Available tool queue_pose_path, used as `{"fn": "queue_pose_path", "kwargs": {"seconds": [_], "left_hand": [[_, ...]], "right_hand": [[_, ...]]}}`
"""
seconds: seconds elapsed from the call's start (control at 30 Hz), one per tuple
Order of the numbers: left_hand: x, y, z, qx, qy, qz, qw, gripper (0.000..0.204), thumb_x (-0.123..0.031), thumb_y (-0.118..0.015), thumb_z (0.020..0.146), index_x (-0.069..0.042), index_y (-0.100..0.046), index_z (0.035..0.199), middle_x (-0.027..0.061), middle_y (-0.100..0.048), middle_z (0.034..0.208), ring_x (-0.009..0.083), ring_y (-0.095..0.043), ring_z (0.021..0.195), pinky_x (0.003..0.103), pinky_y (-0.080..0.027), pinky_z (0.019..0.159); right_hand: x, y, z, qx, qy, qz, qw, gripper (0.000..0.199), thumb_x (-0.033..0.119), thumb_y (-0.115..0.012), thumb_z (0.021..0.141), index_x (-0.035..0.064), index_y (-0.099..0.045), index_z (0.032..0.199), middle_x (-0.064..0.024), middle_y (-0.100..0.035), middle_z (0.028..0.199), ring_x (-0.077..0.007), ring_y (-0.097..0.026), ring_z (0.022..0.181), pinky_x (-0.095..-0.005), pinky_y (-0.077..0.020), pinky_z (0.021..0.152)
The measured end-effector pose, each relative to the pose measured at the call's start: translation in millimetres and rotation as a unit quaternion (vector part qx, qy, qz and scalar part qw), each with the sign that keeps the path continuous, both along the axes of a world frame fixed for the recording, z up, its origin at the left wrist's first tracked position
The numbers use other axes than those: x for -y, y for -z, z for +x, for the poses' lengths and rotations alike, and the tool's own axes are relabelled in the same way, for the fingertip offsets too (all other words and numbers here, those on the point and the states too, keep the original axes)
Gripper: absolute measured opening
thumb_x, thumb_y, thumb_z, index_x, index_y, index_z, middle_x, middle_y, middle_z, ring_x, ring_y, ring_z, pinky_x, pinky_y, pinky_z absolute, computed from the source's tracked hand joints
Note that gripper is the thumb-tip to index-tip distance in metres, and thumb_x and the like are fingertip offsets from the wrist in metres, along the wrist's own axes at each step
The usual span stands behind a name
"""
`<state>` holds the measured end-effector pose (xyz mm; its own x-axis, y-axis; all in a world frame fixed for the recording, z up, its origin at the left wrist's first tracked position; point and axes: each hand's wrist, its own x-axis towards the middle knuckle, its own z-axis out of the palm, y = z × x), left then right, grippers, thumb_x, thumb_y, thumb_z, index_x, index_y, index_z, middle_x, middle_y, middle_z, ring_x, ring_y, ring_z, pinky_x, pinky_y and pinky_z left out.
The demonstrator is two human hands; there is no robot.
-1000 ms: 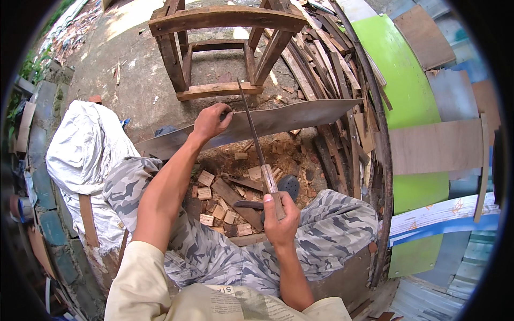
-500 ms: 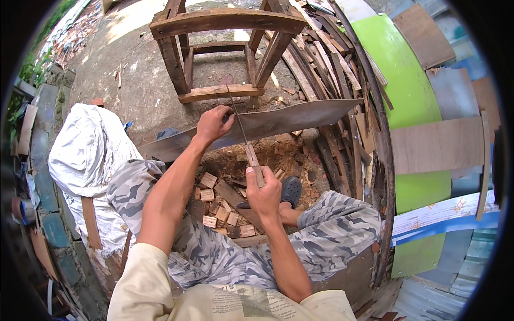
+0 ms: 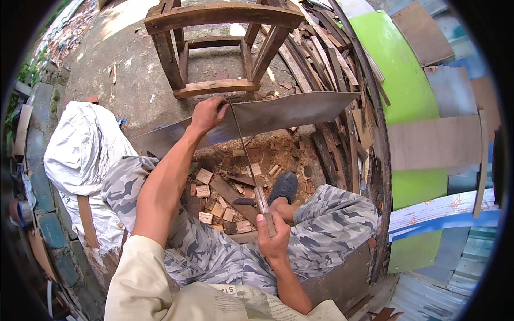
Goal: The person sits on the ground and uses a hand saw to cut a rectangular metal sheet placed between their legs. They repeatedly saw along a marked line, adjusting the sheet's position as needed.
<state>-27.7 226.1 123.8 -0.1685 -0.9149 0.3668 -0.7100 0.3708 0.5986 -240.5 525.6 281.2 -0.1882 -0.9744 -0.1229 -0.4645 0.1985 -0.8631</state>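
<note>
My right hand (image 3: pixel 273 238) is wrapped round the wooden handle of a handsaw (image 3: pixel 261 199). The saw's thin blade is seen almost edge-on. It slants up and away across the upper edge of a long grey-brown panel (image 3: pixel 300 111), its tip close to my left hand (image 3: pixel 210 114). That hand is closed over the panel's upper edge, just left of the blade, with some fingertips hidden behind it. The panel spans from my left knee to the wood pile. How deep the blade sits in the edge cannot be made out.
A wooden stool frame (image 3: pixel 222 19) stands just beyond the panel. Small cut blocks (image 3: pixel 218 209) and sawdust lie between my legs, beside my dark clog (image 3: pixel 284 185). Wood strips (image 3: pixel 332 69) are piled at right, near a green panel (image 3: pixel 404 80). White cloth (image 3: pixel 85 152) lies at left.
My right hand has drawn the saw back toward me and slightly right, so more blade shows on my side of the panel. My left hand stays on the panel's edge.
</note>
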Motion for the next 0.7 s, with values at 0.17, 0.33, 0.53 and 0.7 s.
{"fn": "queue_pose_path", "kwargs": {"seconds": [0.17, 0.33, 0.53, 0.7], "left_hand": [[-4.8, -2.2, -2.9, -0.016, 0.033, 0.046, 0.998, 0.02, -0.02, -0.068, 0.089, -0.001, -0.07, 0.096, 0.0185, -0.071, 0.097, 0.0388, -0.068, 0.09, 0.046, -0.054, 0.079], [-8.2, -2.1, 0.6, -0.015, 0.057, 0.038, 0.998, 0.02, -0.018, -0.068, 0.089, -0.001, -0.071, 0.098, 0.0188, -0.071, 0.097, 0.0388, -0.068, 0.091, 0.045, -0.054, 0.08], [-10.5, 1.4, -0.3, -0.019, 0.056, 0.03, 0.998, 0.019, -0.018, -0.068, 0.089, 0.0, -0.07, 0.097, 0.0191, -0.07, 0.097, 0.0388, -0.068, 0.09, 0.044, -0.055, 0.079], [-15.3, -0.8, -2.3, -0.022, 0.053, 0.015, 0.998, 0.017, -0.018, -0.068, 0.09, -0.002, -0.07, 0.095, 0.0186, -0.07, 0.095, 0.039, -0.067, 0.088, 0.045, -0.055, 0.078]], "right_hand": [[10.1, -10.6, -12.3, 0.03, 0.021, -0.03, 0.999, 0.028, 0.022, -0.064, 0.097, -0.0005, -0.06, 0.081, -0.0039, -0.055, 0.064, -0.0112, -0.049, 0.06, -0.0309, -0.0401, 0.055], [49.4, 5.8, 4.6, 0.03, 0.021, -0.06, 0.998, 0.029, 0.024, -0.064, 0.096, -0.0013, -0.06, 0.083, -0.0089, -0.056, 0.064, -0.0153, -0.051, 0.06, -0.0338, -0.043, 0.058], [73.1, 23.6, 19.6, 0.026, 0.007, -0.056, 0.998, 0.029, 0.024, -0.064, 0.096, -0.0019, -0.06, 0.083, -0.0156, -0.058, 0.067, -0.0248, -0.055, 0.058, -0.0381, -0.0451, 0.059], [86.5, 33.9, 26.4, 0.037, 0.009, -0.052, 0.998, 0.03, 0.026, -0.064, 0.096, -0.0012, -0.06, 0.083, -0.0161, -0.059, 0.067, -0.0267, -0.056, 0.059, -0.0393, -0.0451, 0.06]]}}
